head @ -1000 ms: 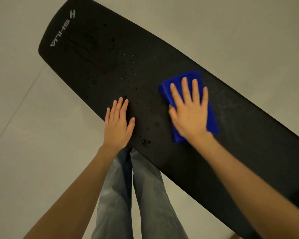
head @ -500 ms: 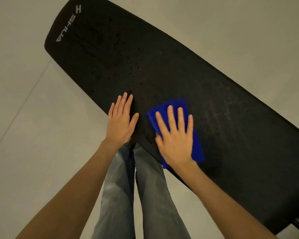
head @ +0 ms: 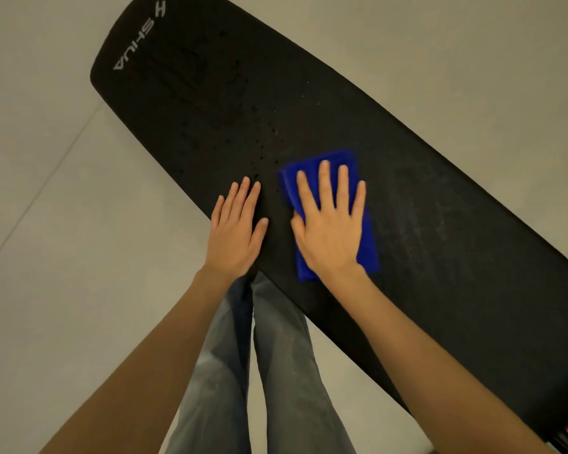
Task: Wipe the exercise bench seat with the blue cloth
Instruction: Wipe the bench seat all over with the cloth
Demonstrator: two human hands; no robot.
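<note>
A long black padded exercise bench [head: 456,208] runs diagonally from upper left to lower right over a pale tiled floor [head: 63,257]. The blue cloth [head: 370,247], folded into a rectangle, lies on the bench about midway along it, nearer the edge closest to the person. The right hand [head: 328,231] lies flat on the cloth, palm down, fingers straight and spread, grasping nothing; blue shows beyond the fingertips and along the hand's right side. The left hand [head: 235,237] lies flat on the bare bench surface just beside the cloth, not touching it, its fingers straight and close together, its wrist at the near edge. Small dark droplets [head: 263,149] speckle the surface beyond both hands, towards the far end, where a white SHUA logo [head: 133,44] is printed. To the right of the cloth the surface looks faintly streaked and greyish. Below the bench edge, between the two forearms, are the person's legs in grey-blue jeans [head: 276,371].
</note>
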